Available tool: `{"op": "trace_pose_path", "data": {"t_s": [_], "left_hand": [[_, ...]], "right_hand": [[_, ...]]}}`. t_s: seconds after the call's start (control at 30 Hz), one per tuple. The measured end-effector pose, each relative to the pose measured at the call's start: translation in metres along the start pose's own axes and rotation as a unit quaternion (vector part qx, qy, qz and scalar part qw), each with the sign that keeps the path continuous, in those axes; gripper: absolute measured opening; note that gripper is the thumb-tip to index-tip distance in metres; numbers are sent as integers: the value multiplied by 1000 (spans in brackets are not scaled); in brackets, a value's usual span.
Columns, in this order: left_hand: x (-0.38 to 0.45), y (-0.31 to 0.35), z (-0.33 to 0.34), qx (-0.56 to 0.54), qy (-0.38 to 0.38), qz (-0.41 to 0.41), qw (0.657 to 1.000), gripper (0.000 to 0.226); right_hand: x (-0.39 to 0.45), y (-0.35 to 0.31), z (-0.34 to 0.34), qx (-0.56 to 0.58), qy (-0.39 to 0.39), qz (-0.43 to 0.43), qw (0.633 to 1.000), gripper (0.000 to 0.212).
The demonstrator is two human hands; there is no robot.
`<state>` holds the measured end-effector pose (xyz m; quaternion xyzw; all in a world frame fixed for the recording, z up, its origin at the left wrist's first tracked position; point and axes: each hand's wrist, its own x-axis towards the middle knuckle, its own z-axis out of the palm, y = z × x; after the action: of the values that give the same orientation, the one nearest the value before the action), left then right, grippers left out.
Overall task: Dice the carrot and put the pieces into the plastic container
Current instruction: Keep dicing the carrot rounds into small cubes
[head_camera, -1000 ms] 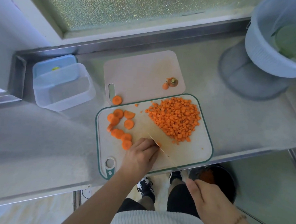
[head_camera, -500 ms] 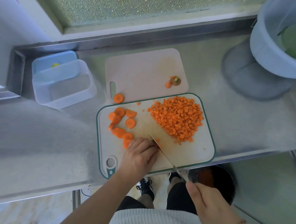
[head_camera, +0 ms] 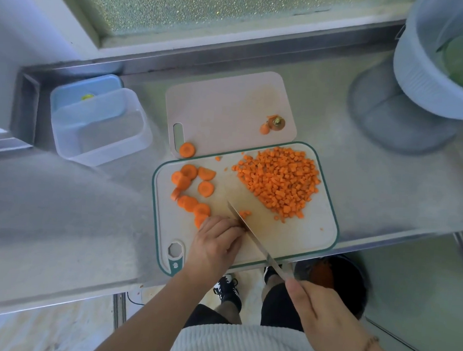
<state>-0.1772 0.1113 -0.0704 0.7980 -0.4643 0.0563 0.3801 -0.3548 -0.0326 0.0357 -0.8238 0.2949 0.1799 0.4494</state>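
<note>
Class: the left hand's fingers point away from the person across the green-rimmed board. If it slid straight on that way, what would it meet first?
Most likely the carrot slices, which lie just beyond the left hand by its fingertips; the knife runs alongside, to its right.

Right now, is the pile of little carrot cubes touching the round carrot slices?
Apart. The head view shows bare cutting board between the diced pile and the round slices on the left.

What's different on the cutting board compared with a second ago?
Little. A few freshly cut bits now lie beside the knife blade. The left hand still holds down carrot at the blade; the right hand still grips the handle. The diced pile, the carrot slices and the plastic container, with no carrot in it, are unchanged.
</note>
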Motion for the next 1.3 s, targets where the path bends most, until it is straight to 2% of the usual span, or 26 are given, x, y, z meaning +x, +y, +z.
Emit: {"op": "trace_pose_path", "data": {"t_s": [0.13,0.27,0.4,0.47,0.57,0.7,0.83,0.9,0.97,1.07,1.17,1.3], "left_hand": [[1,0,1,-4,4,-9,1000,20],[2,-1,3,-10,19,-13,1000,27],[0,1,-2,-30,29,-15,999,31],[0,0,-9,-53,28,0,998,34],[-1,-6,-22,-46,52,22,997,22],[4,-15,-33,33,89,-40,995,20],[10,-19,-39,92,31,-36,995,13],[10,-20,-42,105,-7,-44,993,24],[10,-23,-46,119,-36,-70,990,39],[10,-33,-52,143,-77,-98,982,55],[11,-45,-57,160,-112,-68,978,48],[12,-58,-67,187,-89,22,978,27]], "right_hand": [[2,0,5,-17,-13,24,999,66],[21,-8,13,-27,10,-2,1000,69],[23,-11,13,21,26,-21,999,75],[12,-8,7,47,25,-11,999,68],[1,-4,4,86,-16,10,996,54],[5,-4,11,89,-56,20,994,49],[17,-1,4,134,-60,50,988,64],[27,1,-7,195,-24,101,975,73],[36,-2,-21,222,4,137,965,66],[43,-12,-32,207,-9,115,972,57],[40,-17,-30,225,-26,117,967,49],[31,-21,-26,250,-34,126,959,48]]}}
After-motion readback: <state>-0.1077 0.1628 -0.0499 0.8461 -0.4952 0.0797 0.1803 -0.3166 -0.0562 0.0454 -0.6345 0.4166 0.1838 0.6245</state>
